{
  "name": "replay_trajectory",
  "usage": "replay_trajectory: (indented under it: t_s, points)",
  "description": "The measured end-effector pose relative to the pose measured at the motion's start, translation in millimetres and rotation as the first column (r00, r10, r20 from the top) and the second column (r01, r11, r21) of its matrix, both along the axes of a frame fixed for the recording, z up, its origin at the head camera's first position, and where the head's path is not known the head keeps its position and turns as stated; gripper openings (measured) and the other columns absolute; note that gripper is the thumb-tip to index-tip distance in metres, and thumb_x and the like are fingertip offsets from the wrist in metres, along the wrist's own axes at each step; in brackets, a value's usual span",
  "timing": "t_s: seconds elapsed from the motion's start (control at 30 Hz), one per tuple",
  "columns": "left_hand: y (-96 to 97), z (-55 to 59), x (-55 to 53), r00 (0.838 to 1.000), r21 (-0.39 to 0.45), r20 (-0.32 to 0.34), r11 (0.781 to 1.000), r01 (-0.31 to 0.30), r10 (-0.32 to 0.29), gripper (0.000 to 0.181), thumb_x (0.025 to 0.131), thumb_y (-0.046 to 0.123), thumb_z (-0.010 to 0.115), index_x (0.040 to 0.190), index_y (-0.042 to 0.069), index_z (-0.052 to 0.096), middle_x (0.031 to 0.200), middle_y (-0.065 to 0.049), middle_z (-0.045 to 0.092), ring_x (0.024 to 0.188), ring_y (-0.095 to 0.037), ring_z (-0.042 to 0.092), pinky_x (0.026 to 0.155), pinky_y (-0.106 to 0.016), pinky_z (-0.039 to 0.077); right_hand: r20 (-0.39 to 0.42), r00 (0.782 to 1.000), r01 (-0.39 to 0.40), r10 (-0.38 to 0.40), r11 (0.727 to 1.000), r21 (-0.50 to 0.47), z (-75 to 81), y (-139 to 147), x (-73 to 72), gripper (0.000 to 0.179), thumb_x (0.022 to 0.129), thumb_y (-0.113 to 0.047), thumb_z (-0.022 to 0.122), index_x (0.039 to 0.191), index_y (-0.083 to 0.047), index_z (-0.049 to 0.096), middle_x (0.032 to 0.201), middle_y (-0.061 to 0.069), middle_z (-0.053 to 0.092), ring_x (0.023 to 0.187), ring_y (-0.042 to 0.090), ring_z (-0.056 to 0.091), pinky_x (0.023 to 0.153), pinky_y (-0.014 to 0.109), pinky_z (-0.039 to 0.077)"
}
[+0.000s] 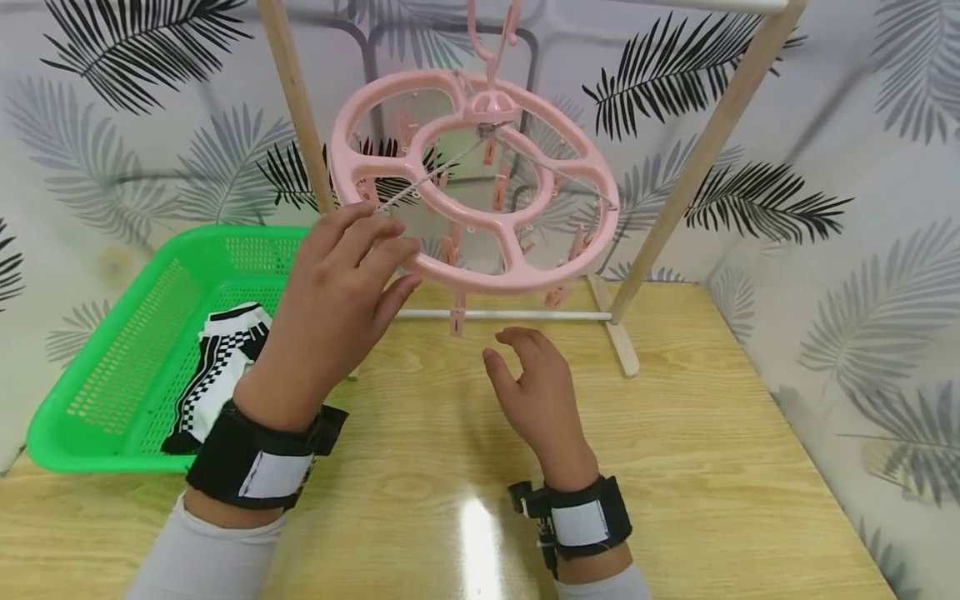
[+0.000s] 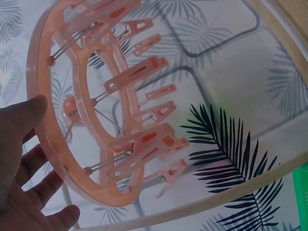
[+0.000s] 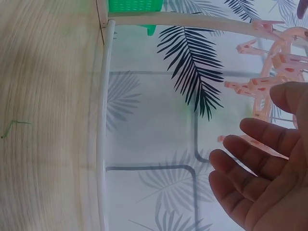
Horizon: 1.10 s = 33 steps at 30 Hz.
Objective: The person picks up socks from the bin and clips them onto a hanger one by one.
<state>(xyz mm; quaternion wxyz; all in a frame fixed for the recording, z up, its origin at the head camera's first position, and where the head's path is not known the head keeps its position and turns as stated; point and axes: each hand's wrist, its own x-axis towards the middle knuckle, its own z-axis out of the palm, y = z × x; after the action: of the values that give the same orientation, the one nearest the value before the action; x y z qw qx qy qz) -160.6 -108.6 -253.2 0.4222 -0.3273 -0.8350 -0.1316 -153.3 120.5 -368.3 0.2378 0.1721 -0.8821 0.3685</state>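
Observation:
A pink round clip hanger point(image 1: 517, 279) with several dangling clothespins point(image 1: 457, 321) hangs tilted from the frame. At its near left rim is my left hand point(image 1: 341, 279), fingers over the top and thumb below. In the left wrist view the thumb point(image 2: 38, 106) lies against the rim and the index finger passes behind it, while the other fingers spread loosely. My right hand point(image 1: 536, 392) hovers below the hanger over the table, fingers loosely bent and holding nothing. Black-and-white patterned socks point(image 1: 217, 375) lie in a green basket point(image 1: 97, 450) left of my left arm.
A wooden stand point(image 1: 686, 187) with a white lower bar point(image 1: 517, 315) surrounds the hanger. Its foot point(image 1: 618, 342) rests on the wooden table point(image 1: 712, 467). Behind is a leaf-patterned backdrop point(image 1: 862, 275). Black bands with white patches circle both wrists.

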Motion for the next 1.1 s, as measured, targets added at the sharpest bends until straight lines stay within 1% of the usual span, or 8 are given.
replay_trajectory:
  t_s: [0.2, 0.37, 0.53, 0.67, 0.77, 0.87, 1.0, 1.1]
  points:
    - [3.5, 0.9, 3.5, 0.998, 0.064, 0.054, 0.997, 0.040, -0.043, 0.033, 0.086, 0.016, 0.079, 0.112, -0.002, 0.069, 0.114, -0.019, 0.064, 0.120, -0.038, 0.049, 0.112, -0.044, 0.030, -0.089, 0.996, 0.002, -0.010, 0.996, -0.092, -0.6, 3, -0.6, 0.020, 0.097, -0.015, 0.064, 0.108, 0.000, 0.071, 0.111, 0.014, 0.068, 0.102, 0.030, 0.065, 0.082, 0.046, 0.053]
    - [6.2, 1.5, 4.2, 0.995, 0.093, 0.062, 0.993, 0.070, -0.076, 0.033, 0.086, 0.015, 0.080, 0.112, -0.002, 0.070, 0.113, -0.019, 0.064, 0.118, -0.038, 0.049, 0.109, -0.045, 0.032, -0.138, 0.990, 0.014, -0.035, 0.988, -0.151, 3.7, 4, 1.4, 0.016, 0.097, -0.012, 0.063, 0.105, -0.001, 0.071, 0.106, 0.013, 0.070, 0.098, 0.027, 0.067, 0.076, 0.043, 0.054]
    - [6.0, 4.4, 5.3, 0.992, 0.119, 0.066, 0.988, 0.101, -0.109, 0.032, 0.085, 0.014, 0.080, 0.111, -0.002, 0.070, 0.113, -0.018, 0.063, 0.115, -0.039, 0.048, 0.106, -0.047, 0.035, -0.153, 0.986, 0.028, -0.059, 0.980, -0.195, 9.4, 3, 3.2, 0.013, 0.095, -0.010, 0.063, 0.102, -0.002, 0.071, 0.103, 0.011, 0.071, 0.096, 0.025, 0.067, 0.073, 0.041, 0.055]
    - [4.0, 6.7, 7.3, 0.992, 0.130, 0.066, 0.986, 0.100, -0.109, 0.033, 0.084, 0.013, 0.081, 0.111, -0.001, 0.070, 0.113, -0.018, 0.063, 0.115, -0.039, 0.047, 0.104, -0.048, 0.036, -0.147, 0.989, -0.003, -0.031, 0.973, -0.230, 15.8, 0, 6.0, 0.015, 0.096, -0.010, 0.061, 0.105, -0.001, 0.070, 0.106, 0.011, 0.070, 0.098, 0.023, 0.066, 0.075, 0.040, 0.056]
    - [4.0, 7.2, 8.2, 0.994, 0.128, 0.062, 0.988, 0.086, -0.094, 0.033, 0.084, 0.015, 0.081, 0.111, -0.001, 0.071, 0.113, -0.018, 0.063, 0.115, -0.039, 0.048, 0.103, -0.048, 0.037, -0.098, 0.995, -0.059, 0.033, 0.959, -0.277, 23.2, -2, 8.4, 0.022, 0.098, -0.014, 0.060, 0.114, -0.001, 0.066, 0.113, 0.012, 0.068, 0.104, 0.022, 0.063, 0.079, 0.041, 0.055]
    - [5.7, 5.9, 8.4, 0.994, 0.124, 0.065, 0.989, 0.078, -0.087, 0.033, 0.085, 0.017, 0.080, 0.111, -0.001, 0.070, 0.113, -0.018, 0.064, 0.115, -0.039, 0.048, 0.104, -0.048, 0.037, 0.006, 0.992, -0.117, 0.127, 0.929, -0.350, 32.6, -2, 9.8, 0.033, 0.098, -0.019, 0.059, 0.126, -0.003, 0.060, 0.121, 0.009, 0.064, 0.111, 0.020, 0.059, 0.085, 0.041, 0.051]
    - [7.7, 3.1, 9.1, 0.994, 0.132, 0.071, 0.988, 0.079, -0.089, 0.033, 0.085, 0.017, 0.080, 0.111, -0.001, 0.070, 0.113, -0.018, 0.063, 0.116, -0.038, 0.048, 0.105, -0.048, 0.036, 0.102, 0.957, -0.199, 0.272, 0.870, -0.450, 46.0, -3, 7.0, 0.039, 0.098, -0.023, 0.060, 0.133, -0.006, 0.054, 0.123, 0.006, 0.060, 0.112, 0.019, 0.057, 0.089, 0.041, 0.050]
    - [8.7, 1.9, 10.0, 0.993, 0.144, 0.070, 0.986, 0.083, -0.094, 0.033, 0.085, 0.016, 0.080, 0.111, -0.001, 0.071, 0.113, -0.017, 0.063, 0.116, -0.038, 0.048, 0.105, -0.047, 0.036, 0.091, 0.923, -0.283, 0.373, 0.821, -0.496, 54.0, -6, 1.9, 0.039, 0.097, -0.021, 0.061, 0.133, -0.008, 0.052, 0.116, 0.008, 0.058, 0.105, 0.022, 0.058, 0.088, 0.040, 0.051]
